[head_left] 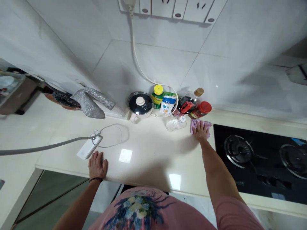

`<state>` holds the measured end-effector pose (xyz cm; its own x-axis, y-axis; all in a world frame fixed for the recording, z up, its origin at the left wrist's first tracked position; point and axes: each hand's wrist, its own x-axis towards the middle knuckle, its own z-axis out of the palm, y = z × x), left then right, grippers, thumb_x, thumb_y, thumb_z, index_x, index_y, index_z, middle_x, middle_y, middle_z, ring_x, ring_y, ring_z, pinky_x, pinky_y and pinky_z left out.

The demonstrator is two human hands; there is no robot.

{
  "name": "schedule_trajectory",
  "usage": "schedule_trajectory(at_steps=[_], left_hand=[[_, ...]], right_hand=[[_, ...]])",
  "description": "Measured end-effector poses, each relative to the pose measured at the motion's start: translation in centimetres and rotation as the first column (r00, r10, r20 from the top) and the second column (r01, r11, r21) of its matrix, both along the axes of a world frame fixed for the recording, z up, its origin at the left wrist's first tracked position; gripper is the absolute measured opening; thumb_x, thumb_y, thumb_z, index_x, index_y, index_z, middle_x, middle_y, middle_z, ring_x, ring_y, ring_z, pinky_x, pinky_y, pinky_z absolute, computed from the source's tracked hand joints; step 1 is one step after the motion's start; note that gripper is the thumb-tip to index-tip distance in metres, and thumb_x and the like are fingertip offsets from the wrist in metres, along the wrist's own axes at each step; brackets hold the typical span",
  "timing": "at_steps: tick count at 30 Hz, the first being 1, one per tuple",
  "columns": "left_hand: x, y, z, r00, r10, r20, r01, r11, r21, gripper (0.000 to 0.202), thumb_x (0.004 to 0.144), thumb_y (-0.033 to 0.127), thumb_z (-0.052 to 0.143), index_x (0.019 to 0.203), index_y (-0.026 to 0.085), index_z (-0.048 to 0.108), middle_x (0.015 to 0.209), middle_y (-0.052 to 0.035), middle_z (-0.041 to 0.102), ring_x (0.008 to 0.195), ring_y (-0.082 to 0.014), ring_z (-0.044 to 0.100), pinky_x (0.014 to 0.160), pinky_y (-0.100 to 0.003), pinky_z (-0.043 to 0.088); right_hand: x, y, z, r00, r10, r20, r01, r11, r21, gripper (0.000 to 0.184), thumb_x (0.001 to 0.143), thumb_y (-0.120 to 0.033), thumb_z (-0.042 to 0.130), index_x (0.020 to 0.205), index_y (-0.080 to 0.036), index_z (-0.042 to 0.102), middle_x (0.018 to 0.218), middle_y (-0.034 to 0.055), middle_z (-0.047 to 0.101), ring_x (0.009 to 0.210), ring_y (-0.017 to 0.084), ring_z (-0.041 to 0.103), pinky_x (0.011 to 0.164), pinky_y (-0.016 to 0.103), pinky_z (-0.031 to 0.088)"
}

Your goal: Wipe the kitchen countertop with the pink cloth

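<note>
My right hand (pixel 200 130) holds a crumpled light purple cloth (pixel 208 124) down on the white countertop, its fingers bent over the fabric. The cloth lies just in front of a red-lidded jar (pixel 200 109) and left of the black gas stove. A clear plastic bottle (pixel 174 124) lies on its side to the left of the cloth. My left hand (pixel 98 164) rests on the counter's front edge, holding nothing, with the thumb apart from the fingers. Close to its fingertips is a white power strip (pixel 88 147).
Along the wall stand a small electric pot (pixel 140 105), a yellow-capped green bottle (pixel 157 96), a white-and-blue packet (pixel 167 104) and a cork-topped glass bottle (pixel 198 93). A white cord (pixel 135 54) hangs from the sockets. The gas stove (pixel 259 159) is at right. A grey cable (pixel 48 147) crosses at left.
</note>
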<state>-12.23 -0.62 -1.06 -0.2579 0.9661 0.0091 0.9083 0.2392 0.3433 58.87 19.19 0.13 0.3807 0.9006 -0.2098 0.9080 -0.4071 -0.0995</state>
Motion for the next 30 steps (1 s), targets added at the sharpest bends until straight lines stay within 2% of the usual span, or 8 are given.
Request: schedule_trajectory(at_steps=[6, 9, 11, 16, 21, 30], left_hand=[[0.1, 0.0, 0.4, 1.0, 0.009, -0.001, -0.009, 0.999, -0.032, 0.065, 0.098, 0.038, 0.046, 0.16, 0.017, 0.046, 0.17, -0.0195, 0.039, 0.164, -0.0353, 0.026, 0.133, -0.059, 0.018], [0.1, 0.1, 0.6, 1.0, 0.005, -0.005, -0.005, 0.999, -0.041, 0.064, 0.099, 0.04, 0.043, 0.158, 0.015, 0.048, 0.17, -0.0214, 0.039, 0.163, -0.0357, 0.027, 0.132, -0.058, 0.02], [0.1, 0.1, 0.6, 1.0, 0.004, -0.007, -0.004, 0.999, -0.039, 0.063, 0.1, 0.041, 0.043, 0.157, 0.014, 0.048, 0.17, -0.0223, 0.04, 0.163, -0.0358, 0.027, 0.132, -0.059, 0.02], [0.1, 0.1, 0.5, 1.0, -0.007, -0.011, 0.006, 1.0, -0.023, 0.066, 0.099, 0.039, 0.045, 0.161, 0.017, 0.045, 0.17, -0.0205, 0.039, 0.164, -0.0358, 0.025, 0.132, -0.06, 0.019], [0.1, -0.1, 0.4, 1.0, -0.014, -0.001, 0.014, 1.0, -0.007, 0.064, 0.101, 0.04, 0.043, 0.161, 0.017, 0.044, 0.171, -0.0208, 0.038, 0.164, -0.0364, 0.025, 0.132, -0.062, 0.019], [0.6, 0.0, 0.9, 0.999, -0.033, 0.036, 0.032, 0.999, 0.032, 0.063, 0.104, 0.043, 0.039, 0.159, 0.012, 0.048, 0.171, -0.0232, 0.038, 0.164, -0.0362, 0.024, 0.132, -0.061, 0.018]], right_hand=[[3.9, 2.7, -0.6, 0.999, -0.032, 0.011, 0.033, 0.996, -0.084, 0.076, 0.109, -0.054, 0.02, 0.175, -0.015, 0.02, 0.184, 0.0104, 0.005, 0.168, 0.036, -0.002, 0.133, 0.062, 0.006], [4.9, 2.3, -1.0, 0.999, -0.03, 0.02, 0.031, 0.997, -0.07, 0.077, 0.108, -0.054, 0.019, 0.175, -0.016, 0.019, 0.184, 0.0104, 0.005, 0.168, 0.037, 0.0, 0.133, 0.062, 0.008], [5.2, 0.9, -1.1, 0.999, -0.018, 0.03, 0.019, 0.999, -0.044, 0.078, 0.108, -0.055, 0.02, 0.175, -0.016, 0.019, 0.184, 0.0109, 0.007, 0.168, 0.038, 0.002, 0.132, 0.064, 0.011], [4.6, -5.4, -1.1, 0.999, 0.01, 0.047, -0.01, 1.0, 0.006, 0.078, 0.106, -0.056, 0.02, 0.174, -0.018, 0.024, 0.183, 0.0121, 0.014, 0.167, 0.038, 0.008, 0.132, 0.065, 0.016], [2.1, -12.8, -0.8, 0.997, -0.034, 0.069, 0.029, 0.998, 0.061, 0.075, 0.106, -0.054, 0.023, 0.173, -0.02, 0.028, 0.181, 0.0118, 0.022, 0.167, 0.037, 0.013, 0.131, 0.064, 0.019], [-4.8, -29.6, -0.4, 0.966, -0.244, 0.084, 0.241, 0.969, 0.045, 0.08, 0.103, -0.056, 0.018, 0.174, -0.023, 0.028, 0.18, 0.0108, 0.025, 0.167, 0.038, 0.016, 0.13, 0.065, 0.021]])
